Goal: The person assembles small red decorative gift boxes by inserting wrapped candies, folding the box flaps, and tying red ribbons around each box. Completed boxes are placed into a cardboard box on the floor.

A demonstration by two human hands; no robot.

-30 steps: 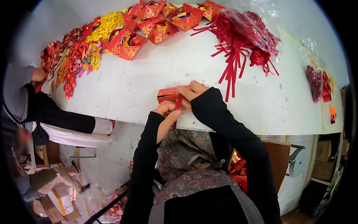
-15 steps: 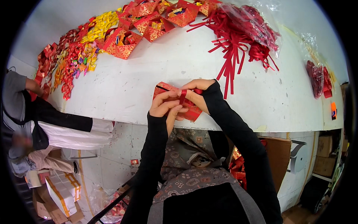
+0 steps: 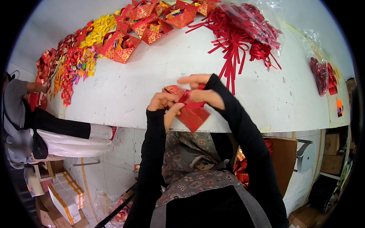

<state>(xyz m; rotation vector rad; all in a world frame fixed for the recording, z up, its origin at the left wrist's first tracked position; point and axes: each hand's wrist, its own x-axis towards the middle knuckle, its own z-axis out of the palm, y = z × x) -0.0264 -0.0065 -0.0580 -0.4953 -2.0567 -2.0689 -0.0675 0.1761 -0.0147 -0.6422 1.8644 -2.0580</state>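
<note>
A red gift box with gold print [image 3: 193, 117] lies tilted near the front edge of the table. Across its top runs a red ribbon [image 3: 194, 105], gathered near the middle. The fingertips of my left hand [image 3: 164, 105] close on this ribbon at the box's left side. Over the box's right side is my right hand [image 3: 205, 89], with fingers stretched out and thumb apart, slightly blurred. A bit of red shows between its fingers and thumb; whether they touch it I cannot make out.
Filled red boxes [image 3: 121, 47] stand at the back beside heaped wrapped sweets [image 3: 99, 30]. Loose red ribbons [image 3: 232, 45] spill from a plastic bag at back right. Another person's arm [image 3: 36, 87] reaches in at far left. A cardboard box [image 3: 283, 159] stands below the table's right side.
My right hand has let go of the ribbon and spread its fingers. The box has turned, its lower corner now nearer me. My left hand has shifted slightly left and keeps its pinch.
</note>
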